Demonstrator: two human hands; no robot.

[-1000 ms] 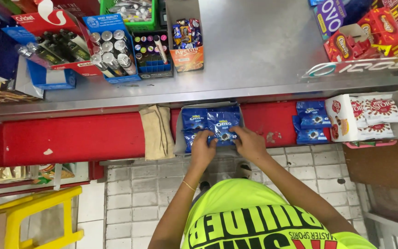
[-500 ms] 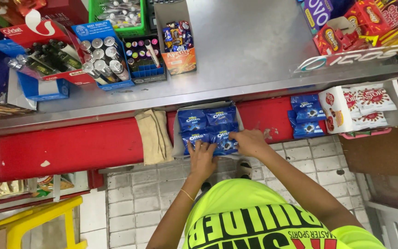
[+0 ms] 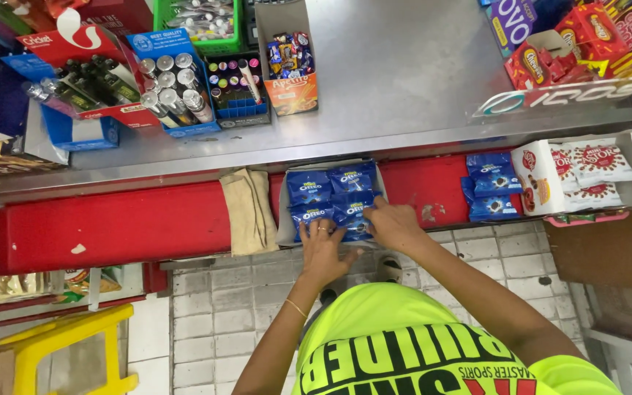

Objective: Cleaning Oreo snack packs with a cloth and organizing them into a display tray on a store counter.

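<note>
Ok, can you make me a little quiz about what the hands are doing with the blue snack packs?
1. True or false: both hands are at the box of blue snack packs.
2. What lies right beside that box, on the red shelf? A) a folded tan cloth B) a yellow stool C) a green basket
3. Fill in: the left hand wears a thin ____ at the wrist.

Key
1. True: the left hand and the right hand both rest on the front packs.
2. A
3. bracelet
</note>
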